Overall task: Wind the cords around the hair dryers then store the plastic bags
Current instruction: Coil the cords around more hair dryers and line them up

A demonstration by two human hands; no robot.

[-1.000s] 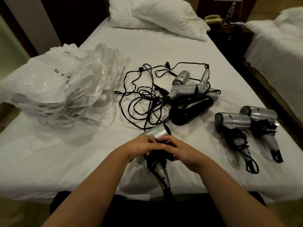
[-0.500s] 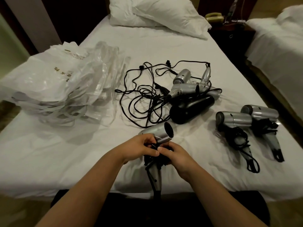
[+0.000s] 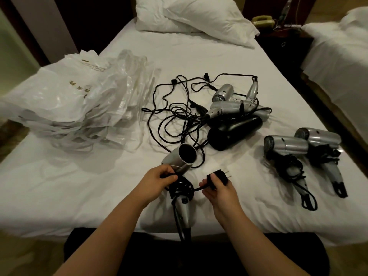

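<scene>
Over the rumpled white bed (image 3: pixel 59 186), left hand (image 3: pixel 157 182) grips a cord-wrapped silver hair dryer (image 3: pixel 184 158); right hand (image 3: pixel 217 187) pinches its boxy black plug (image 3: pixel 278 175).

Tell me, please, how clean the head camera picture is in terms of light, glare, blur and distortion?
Head view: dim, warm room light, with the bed sheet bright and the surroundings nearly black; soft glare on the plastic bags; wide-angle bending at the edges; the second bed smeared by blur; the left hand, right hand and plug fairly sharp.
</scene>
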